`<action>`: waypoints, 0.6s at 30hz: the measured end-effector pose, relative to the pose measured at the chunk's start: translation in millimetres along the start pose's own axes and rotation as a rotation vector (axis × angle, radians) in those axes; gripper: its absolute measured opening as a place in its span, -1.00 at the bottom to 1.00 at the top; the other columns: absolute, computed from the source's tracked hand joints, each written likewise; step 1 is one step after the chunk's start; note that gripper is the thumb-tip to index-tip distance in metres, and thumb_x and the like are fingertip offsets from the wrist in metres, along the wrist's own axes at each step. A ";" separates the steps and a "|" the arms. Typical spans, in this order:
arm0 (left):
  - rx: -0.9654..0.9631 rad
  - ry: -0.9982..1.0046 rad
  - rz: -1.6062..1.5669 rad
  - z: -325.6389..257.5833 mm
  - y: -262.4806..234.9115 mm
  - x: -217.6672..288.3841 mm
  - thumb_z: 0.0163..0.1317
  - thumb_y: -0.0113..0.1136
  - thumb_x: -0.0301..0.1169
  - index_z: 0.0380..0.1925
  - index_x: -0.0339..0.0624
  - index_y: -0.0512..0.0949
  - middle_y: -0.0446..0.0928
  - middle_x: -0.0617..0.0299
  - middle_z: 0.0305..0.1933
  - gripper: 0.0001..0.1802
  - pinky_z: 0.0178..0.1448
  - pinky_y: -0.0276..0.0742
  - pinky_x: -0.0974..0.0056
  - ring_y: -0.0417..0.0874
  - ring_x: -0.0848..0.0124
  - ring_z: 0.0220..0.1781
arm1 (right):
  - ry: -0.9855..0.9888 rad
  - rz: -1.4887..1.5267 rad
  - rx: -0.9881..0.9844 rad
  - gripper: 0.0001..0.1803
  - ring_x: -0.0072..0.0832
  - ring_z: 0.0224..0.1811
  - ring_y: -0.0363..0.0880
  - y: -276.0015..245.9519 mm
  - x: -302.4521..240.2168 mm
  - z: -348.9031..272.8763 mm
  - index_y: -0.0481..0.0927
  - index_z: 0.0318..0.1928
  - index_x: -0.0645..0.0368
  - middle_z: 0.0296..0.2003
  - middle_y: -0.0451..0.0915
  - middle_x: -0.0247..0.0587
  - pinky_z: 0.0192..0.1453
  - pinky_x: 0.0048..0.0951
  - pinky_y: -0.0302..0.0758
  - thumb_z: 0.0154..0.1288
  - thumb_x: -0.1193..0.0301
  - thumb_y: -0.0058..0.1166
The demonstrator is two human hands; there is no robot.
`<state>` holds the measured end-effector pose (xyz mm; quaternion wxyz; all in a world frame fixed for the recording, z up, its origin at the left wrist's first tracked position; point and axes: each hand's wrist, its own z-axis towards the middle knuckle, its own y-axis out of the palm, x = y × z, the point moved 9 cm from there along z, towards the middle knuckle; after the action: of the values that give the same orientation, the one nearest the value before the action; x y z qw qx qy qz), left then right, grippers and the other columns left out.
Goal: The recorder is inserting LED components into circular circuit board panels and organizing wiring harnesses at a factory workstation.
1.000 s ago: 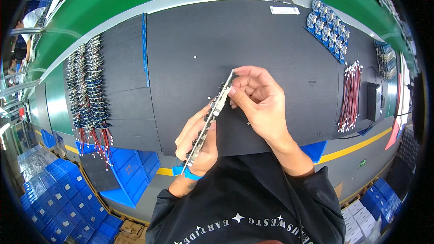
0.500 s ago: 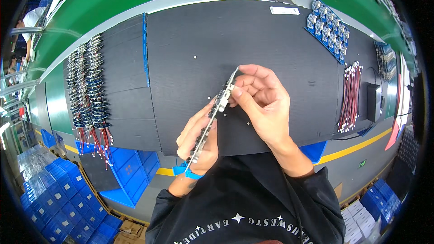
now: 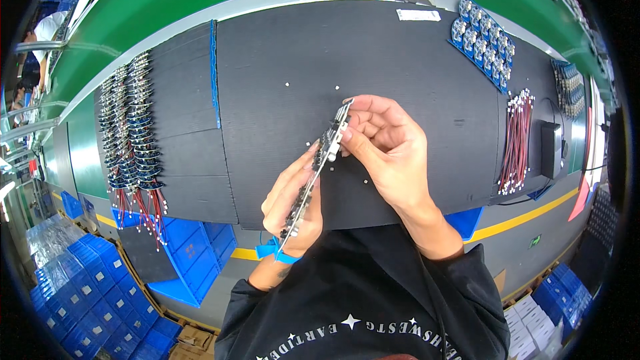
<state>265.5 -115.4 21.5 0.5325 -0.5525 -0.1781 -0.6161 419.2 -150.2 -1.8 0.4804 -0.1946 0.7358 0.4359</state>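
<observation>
I hold a circuit board panel [image 3: 311, 180] nearly edge-on above the black mat [image 3: 267, 47], slanting from upper right to lower left. Dark and pale components line its faces. My left hand [image 3: 283, 207], a blue band at the wrist, grips the lower half, fingers behind and partly hidden. The thumb and fingers of my right hand [image 3: 395, 150] pinch the upper end beside a white connector-like part. Several tiny white pieces lie on the mat around the board, one [image 3: 337, 87] just beyond its top end.
Stacked round boards with red and black wires [image 3: 140, 127] stand at the left. On the right lie a blue panel of round boards [image 3: 483, 47], a bundle of red cables [image 3: 515, 143], another board stack [image 3: 568, 90] and a black box [image 3: 551, 150]. Blue crates [image 3: 190, 247] stand below the table edge.
The board has turned slightly in my hands, showing more of its component side. A tiny white piece now lies on the mat beyond its top end. Both hands stay nearly in place.
</observation>
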 end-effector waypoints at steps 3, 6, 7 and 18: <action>0.060 -0.038 0.040 -0.9 -0.8 -3.6 0.13 0.19 -0.60 -0.29 -0.39 0.54 0.61 0.07 -0.34 -0.87 -0.20 0.48 0.32 0.62 0.35 -0.33 | -0.027 0.028 0.018 -0.61 -0.63 -0.30 0.54 0.5 -6.1 -3.9 0.36 0.04 0.35 -0.34 0.54 -0.25 -0.25 -0.64 0.52 0.19 0.67 0.10; 0.050 -0.027 0.054 -0.2 0.9 -1.1 0.13 0.19 -0.61 -0.28 -0.39 0.54 0.61 0.07 -0.33 -0.86 -0.19 0.48 0.33 0.61 0.35 -0.33 | -0.040 0.095 0.008 -0.61 -0.63 -0.31 0.53 6.5 -13.0 -4.6 0.36 0.04 0.35 -0.35 0.53 -0.25 -0.26 -0.65 0.51 0.19 0.67 0.10; 0.048 -0.033 0.051 -0.9 0.7 -1.2 0.13 0.19 -0.61 -0.28 -0.40 0.54 0.61 0.07 -0.32 -0.86 -0.18 0.49 0.33 0.61 0.36 -0.32 | -0.044 0.091 -0.016 -0.61 -0.64 -0.32 0.53 7.7 -13.5 -4.1 0.36 0.04 0.35 -0.34 0.53 -0.25 -0.27 -0.65 0.50 0.19 0.67 0.10; 0.288 -0.209 0.056 -17.2 -28.9 -22.0 0.02 0.28 -0.68 -0.18 -0.47 0.51 0.61 -0.05 -0.21 -0.69 -0.03 0.51 0.30 0.64 0.33 -0.16 | -0.170 -0.309 0.165 -0.66 -0.56 -0.09 0.47 -26.8 -14.0 -6.2 0.42 0.05 0.35 -0.08 0.48 -0.14 -0.04 -0.57 0.46 0.26 0.59 0.05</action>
<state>228.5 -108.5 7.4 0.6016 -0.5364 -0.3036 -0.5082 441.3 -171.8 -0.7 0.6162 -0.2276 0.6873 0.3100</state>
